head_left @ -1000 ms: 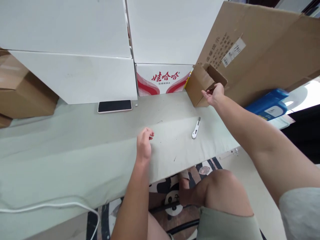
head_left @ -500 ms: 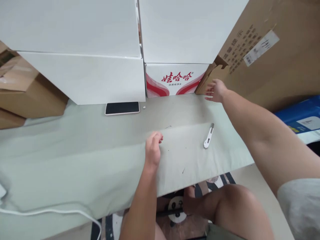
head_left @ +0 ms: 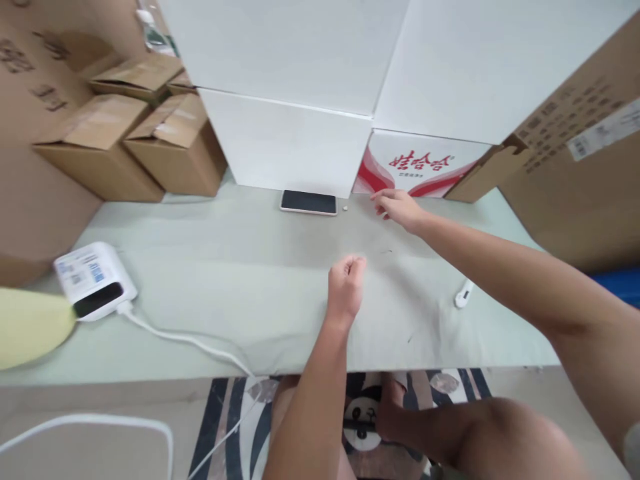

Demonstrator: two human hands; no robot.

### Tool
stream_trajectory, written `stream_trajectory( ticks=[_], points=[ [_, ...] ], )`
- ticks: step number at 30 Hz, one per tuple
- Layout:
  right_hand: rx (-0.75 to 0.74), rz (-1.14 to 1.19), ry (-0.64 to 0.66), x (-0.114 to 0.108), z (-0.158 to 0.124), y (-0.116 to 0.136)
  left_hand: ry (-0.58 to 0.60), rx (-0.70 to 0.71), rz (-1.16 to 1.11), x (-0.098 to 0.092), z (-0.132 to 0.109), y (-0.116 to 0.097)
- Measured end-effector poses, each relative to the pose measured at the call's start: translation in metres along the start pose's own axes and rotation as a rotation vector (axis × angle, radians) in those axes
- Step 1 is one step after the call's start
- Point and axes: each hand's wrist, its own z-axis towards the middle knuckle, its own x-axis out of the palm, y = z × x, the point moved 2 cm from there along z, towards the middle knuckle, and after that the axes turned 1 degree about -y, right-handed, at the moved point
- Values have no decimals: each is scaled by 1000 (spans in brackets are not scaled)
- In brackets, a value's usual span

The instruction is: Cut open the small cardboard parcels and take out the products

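Since the earlier frames our right hand [head_left: 400, 210] has come leftward, away from the small brown box [head_left: 485, 179], and our view has swung left too. That box now stands behind and to the right of this hand, apart from it, against the right end of the red-printed carton [head_left: 425, 160]. We see the right fingers loosely bent, slightly blurred, just in front of the carton; we cannot tell whether they touch it. Our left hand [head_left: 347, 287], nearer to us and to the left, is curled into a loose fist. Beyond it and slightly left lies the phone [head_left: 309, 203], with a tiny white scrap [head_left: 345, 208] between phone and right hand. The white cutter [head_left: 464, 295] lies to the left hand's right, partly hidden by our right forearm. Far to the left hand's left sits a white device [head_left: 95, 273] with a cable [head_left: 190, 340].
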Motion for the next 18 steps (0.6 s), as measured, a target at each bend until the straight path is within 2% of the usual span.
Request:
stream_trajectory(
  ticks=[5, 7, 9, 11, 14, 18],
  points=[
    [-342, -182, 200, 121, -5, 89, -291, -74, -96, -44, -6, -9],
    [-508, -277, 236, 171, -6, 127, -307, -81, -149, -60, -7, -11],
    [-687, -417, 232, 218, -7, 166, -265, -99, -191, -72, -8, -12],
    [-794, -529, 203, 257, -5, 204, -233, -124, -235, -82, -8, -14],
    [-770, -539, 160, 298, 1, 247, -234, -132, -301, -96, -7, -17],
    [-745, -531, 89, 327, 17, 273, -257, -135, -346, -111, -6, -23]
  ],
)
